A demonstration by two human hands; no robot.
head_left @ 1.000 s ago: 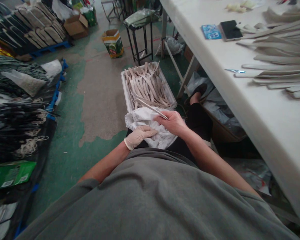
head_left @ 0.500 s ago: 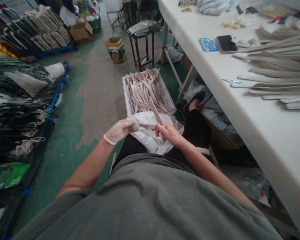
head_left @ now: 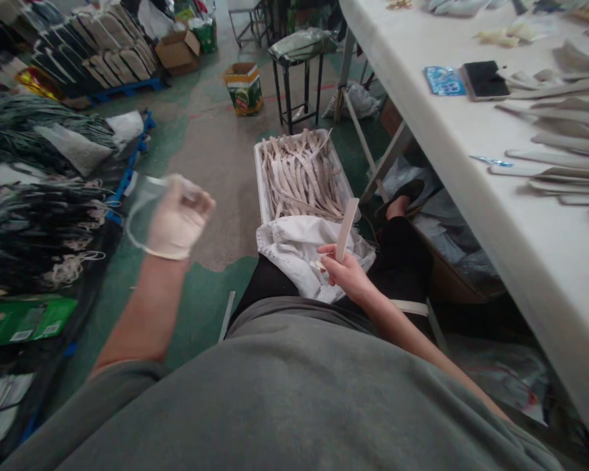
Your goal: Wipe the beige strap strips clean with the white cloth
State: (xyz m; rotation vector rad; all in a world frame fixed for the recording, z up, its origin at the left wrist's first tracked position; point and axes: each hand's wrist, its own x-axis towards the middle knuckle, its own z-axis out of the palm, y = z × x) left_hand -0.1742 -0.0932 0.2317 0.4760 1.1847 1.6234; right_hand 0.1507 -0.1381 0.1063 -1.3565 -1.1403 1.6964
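My right hand (head_left: 346, 271), bare, is closed around a flat beige strip (head_left: 347, 229) that points up and away from me. A small pale piece (head_left: 319, 264) shows at its fingertips. My left hand (head_left: 179, 219), in a whitish glove, is raised over the floor to the left with its fingers curled. A faint see-through loop (head_left: 131, 219) shows beside its wrist; motion blur hides whether it is something held. A white cloth (head_left: 294, 245) lies over my lap. Just beyond it stands a white tray (head_left: 259, 176) full of beige strips (head_left: 302, 173).
On the right, a long white table (head_left: 451, 124) bears more strips (head_left: 564, 140), a phone (head_left: 485, 80) and a blue packet (head_left: 444, 81). A black stool (head_left: 302, 65) and a carton (head_left: 244, 88) stand ahead. Dark cord bundles (head_left: 34, 229) lie to the left.
My left hand has moved from beside the right hand over my lap out to the left and up. The strip in my right hand has tipped more upright. The view has shifted left.
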